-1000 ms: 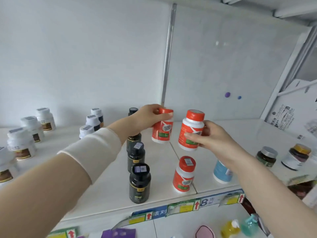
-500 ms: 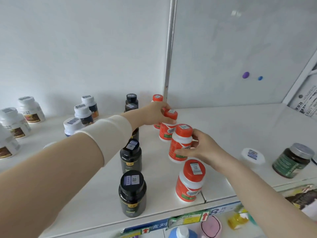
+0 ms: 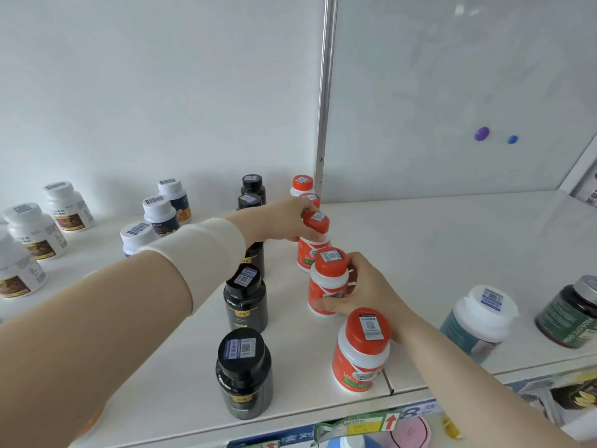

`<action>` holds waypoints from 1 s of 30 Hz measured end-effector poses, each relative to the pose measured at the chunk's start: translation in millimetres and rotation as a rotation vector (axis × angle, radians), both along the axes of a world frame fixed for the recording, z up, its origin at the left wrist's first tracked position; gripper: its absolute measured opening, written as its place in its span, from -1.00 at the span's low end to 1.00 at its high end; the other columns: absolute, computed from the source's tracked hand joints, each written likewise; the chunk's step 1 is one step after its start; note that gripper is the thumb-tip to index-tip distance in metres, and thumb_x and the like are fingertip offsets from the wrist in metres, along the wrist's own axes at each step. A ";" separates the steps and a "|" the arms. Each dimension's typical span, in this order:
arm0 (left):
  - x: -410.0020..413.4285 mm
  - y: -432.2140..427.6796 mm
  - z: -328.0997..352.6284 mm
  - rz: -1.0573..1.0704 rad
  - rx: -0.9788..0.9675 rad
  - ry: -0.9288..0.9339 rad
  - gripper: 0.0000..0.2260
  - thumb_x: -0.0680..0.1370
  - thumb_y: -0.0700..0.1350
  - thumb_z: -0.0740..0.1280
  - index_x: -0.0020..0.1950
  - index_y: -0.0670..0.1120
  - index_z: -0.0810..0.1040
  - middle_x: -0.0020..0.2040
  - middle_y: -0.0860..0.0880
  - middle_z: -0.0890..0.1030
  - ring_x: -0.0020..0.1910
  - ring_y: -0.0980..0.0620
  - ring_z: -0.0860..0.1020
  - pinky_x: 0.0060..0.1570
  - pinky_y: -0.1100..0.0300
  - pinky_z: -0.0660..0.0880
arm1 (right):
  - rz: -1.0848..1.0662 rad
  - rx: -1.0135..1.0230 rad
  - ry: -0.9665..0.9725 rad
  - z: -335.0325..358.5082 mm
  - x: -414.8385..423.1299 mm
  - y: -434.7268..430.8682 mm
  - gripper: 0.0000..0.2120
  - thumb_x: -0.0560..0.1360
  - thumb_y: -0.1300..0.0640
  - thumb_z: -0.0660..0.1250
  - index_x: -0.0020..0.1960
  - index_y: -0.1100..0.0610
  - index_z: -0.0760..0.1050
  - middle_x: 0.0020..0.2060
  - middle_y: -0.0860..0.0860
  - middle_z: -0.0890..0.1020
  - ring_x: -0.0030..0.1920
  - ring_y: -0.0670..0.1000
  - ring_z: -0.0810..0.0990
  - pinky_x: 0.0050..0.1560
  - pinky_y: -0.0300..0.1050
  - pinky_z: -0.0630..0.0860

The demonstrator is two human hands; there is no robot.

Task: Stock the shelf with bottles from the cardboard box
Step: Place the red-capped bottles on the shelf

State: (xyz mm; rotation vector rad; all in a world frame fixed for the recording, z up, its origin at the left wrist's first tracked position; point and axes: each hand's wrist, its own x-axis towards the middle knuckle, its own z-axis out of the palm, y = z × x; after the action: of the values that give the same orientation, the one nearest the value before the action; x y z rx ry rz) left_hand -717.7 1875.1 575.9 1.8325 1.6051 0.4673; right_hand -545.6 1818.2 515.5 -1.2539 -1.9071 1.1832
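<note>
Head view: the farther bottle is being gripped at its orange cap by the curled fingers of the left hand, while the nearer bottle is being held around its body by the right hand, both upright on the white shelf.

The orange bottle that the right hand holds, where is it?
Head view, just right of centre: the orange bottle is in the orange-capped row, between the front bottle and the bottle that the left hand grips.
</note>
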 end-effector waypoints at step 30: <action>3.1 -206.7 71.3 0.432 0.429 0.849 -0.66 0.60 -0.04 0.20 0.36 -0.09 0.34 0.25 -0.09 0.48 0.24 -0.11 0.45 0.13 0.08 0.36 | 0.007 0.636 -0.722 105.8 -8.0 -105.4 -0.51 0.55 -0.10 0.17 0.36 0.17 0.30 0.30 0.14 0.41 0.26 0.17 0.44 0.17 0.03 0.43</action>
State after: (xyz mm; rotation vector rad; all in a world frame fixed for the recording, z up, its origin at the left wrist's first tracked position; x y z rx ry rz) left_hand -714.6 1668.4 647.2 2.1475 2.6733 0.2203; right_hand -553.6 1712.8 621.3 -1.3824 -2.4942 0.0350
